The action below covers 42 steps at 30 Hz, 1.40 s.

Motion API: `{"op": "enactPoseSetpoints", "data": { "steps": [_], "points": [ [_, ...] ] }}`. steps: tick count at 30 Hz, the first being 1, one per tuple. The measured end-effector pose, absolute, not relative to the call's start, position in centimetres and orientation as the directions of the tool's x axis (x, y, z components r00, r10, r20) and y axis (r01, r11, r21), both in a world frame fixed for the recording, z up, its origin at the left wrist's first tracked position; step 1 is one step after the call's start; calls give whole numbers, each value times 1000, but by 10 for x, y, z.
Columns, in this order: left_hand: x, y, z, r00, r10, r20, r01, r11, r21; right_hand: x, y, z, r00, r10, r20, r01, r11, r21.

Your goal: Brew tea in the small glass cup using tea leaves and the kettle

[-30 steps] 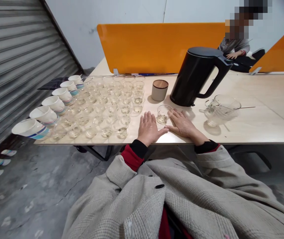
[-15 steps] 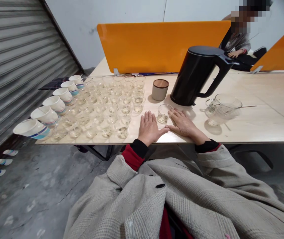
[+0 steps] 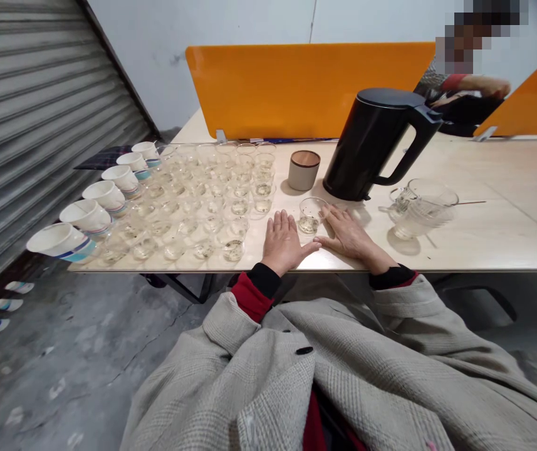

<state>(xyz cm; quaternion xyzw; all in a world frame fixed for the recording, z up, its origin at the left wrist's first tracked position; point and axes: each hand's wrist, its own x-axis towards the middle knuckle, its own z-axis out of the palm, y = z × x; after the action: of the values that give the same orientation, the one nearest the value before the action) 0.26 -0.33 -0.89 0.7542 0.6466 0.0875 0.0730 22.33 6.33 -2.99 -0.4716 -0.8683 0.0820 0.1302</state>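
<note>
Light is even; soft shadow lies beside the kettle (image 3: 366, 147); borders look stretched; top-right corner is dark.

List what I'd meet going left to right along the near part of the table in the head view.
White paper cups → rows of clear cups → left hand → single clear cup → right hand → glass pitcher.

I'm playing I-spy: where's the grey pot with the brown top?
In the head view, the grey pot stands near the middle, between the rows of clear cups on its left and the black kettle on its right.
</note>
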Motion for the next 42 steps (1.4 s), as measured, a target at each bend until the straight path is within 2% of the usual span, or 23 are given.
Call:
{"op": "enactPoseSetpoints", "data": {
  "steps": [7, 13, 16, 22, 29, 38, 42],
  "points": [
    [-1, -40, -15, 224, 961, 161, 934, -259, 246, 199, 59, -23, -338, 886, 317, 639, 463, -614],
    [-14, -61, -26, 314, 902, 297, 858, -403, 319, 168, 52, -17, -192, 931, 311, 459, 365, -810],
    [-19, -68, -29, 381, 852, 358, 803, -497, 328, 154, 50, -11, -168, 924, 344, 447, 383, -808],
    [-24, -72, -40, 437, 774, 459, 744, -598, 299, 107, 47, -4, -276, 889, 365, 332, 444, -832],
    [-28, -71, -44, 434, 765, 476, 734, -607, 304, 75, 46, -9, -289, 925, 245, 236, 317, -919],
    [-28, -70, -44, 427, 765, 481, 743, -600, 295, 73, 51, -9, -339, 915, 218, 256, 312, -915],
    [-30, -69, -46, 435, 756, 490, 738, -610, 286, 83, 47, -10, -336, 884, 326, 315, 431, -845]
  ]
}}
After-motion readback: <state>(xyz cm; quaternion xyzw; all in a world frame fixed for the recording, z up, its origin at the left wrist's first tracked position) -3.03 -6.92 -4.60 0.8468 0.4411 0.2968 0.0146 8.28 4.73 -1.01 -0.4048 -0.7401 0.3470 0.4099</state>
